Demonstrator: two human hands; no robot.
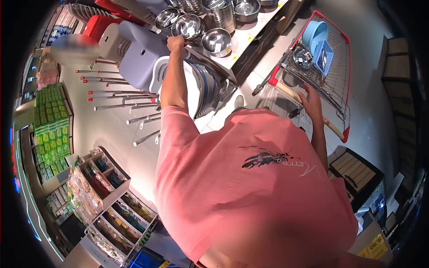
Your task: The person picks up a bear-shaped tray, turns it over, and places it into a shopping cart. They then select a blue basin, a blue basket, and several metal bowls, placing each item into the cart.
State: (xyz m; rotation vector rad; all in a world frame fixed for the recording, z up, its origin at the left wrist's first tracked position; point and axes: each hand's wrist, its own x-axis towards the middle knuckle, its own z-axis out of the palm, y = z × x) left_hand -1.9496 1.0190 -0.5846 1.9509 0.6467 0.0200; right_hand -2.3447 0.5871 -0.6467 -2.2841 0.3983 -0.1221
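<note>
My left hand (176,43) reaches to the display, its fingers closed at the near rim of a shiny steel bowl (188,27). More steel bowls stand around it, one (216,42) just to the right. Beneath my left forearm are stacked white plastic chairs or stools (196,82). My right hand (311,102) is at the handle (287,90) of a shopping cart, fingers spread and not wrapped round it. In the cart lie a light blue basin (315,32), a blue plastic basket (323,58) and a steel bowl (303,58).
Grey-purple plastic chairs (140,56) with metal legs (123,107) jut out on the left. Green packages (52,120) are stacked at far left. A rack of packaged goods (120,219) stands lower left, and a slatted crate (355,167) is at right.
</note>
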